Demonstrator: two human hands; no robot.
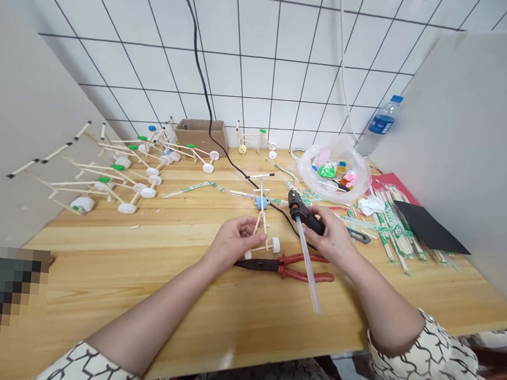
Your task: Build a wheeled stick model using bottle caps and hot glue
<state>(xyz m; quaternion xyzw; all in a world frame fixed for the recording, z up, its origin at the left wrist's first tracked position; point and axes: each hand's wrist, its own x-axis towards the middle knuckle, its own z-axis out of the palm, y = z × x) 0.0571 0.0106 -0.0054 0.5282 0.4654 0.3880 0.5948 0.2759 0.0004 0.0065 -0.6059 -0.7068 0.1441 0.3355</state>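
Observation:
My left hand [235, 239] is closed on a small tricycle model [262, 217] made of thin wooden sticks, with white rear wheels and a blue front wheel. In my right hand [332, 235] is a black hot glue gun [307, 213]. Its nozzle points away to the upper left, and a long translucent glue stick [309, 266] sticks out of its back toward me. Red-handled pliers [288, 268] lie on the table just below the model, partly behind the glue stick. The fingertips of my left hand partly hide the model's near end.
Several similar stick models [117, 169] stand at the left, and one more model [255, 140] at the back wall. Behind are a cardboard box [202, 135], a plastic bag [335, 167] of coloured bits and a water bottle [379, 127]. Wrapped chopsticks [395, 226] and black card [430, 226] lie right. A black cable [198, 55] crosses the table.

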